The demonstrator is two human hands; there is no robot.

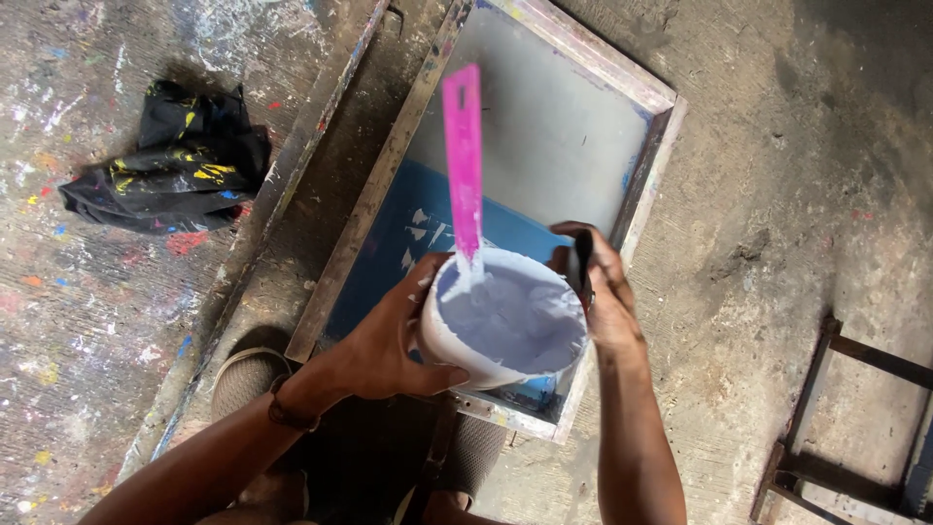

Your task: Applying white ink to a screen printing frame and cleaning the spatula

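View from above of two hands working over one screen frame [653, 160] that lies flat on a stained concrete floor [777, 194]. One white tub [457, 355] of pale lilac ink [515, 316] is held above the near end of the frame. The left hand [394, 335] clasps the tub's left wall, fingers curled round it and thumb pressed along the lower rim. The right hand [603, 287] is closed at the tub's right rim on a small dark object [582, 262], whose kind cannot be told. One pink flat stick [464, 156] stands in the ink, its lower end buried and its upper end leaning away over the frame's mesh. The mesh shows two zones: grey at the far end, blue with small white flecks at the near end, partly hidden by the tub. One dark band [288, 416] circles the left wrist. One crumpled black rag [170, 165], marked with yellow, blue and red blotches, lies well apart to the left of the frame. One long, paint-flecked batten [292, 165] runs between rag and frame. One dark metal stand [855, 418] sits to the right of the frame, near the picture's corner. No labels are visible on the tub.
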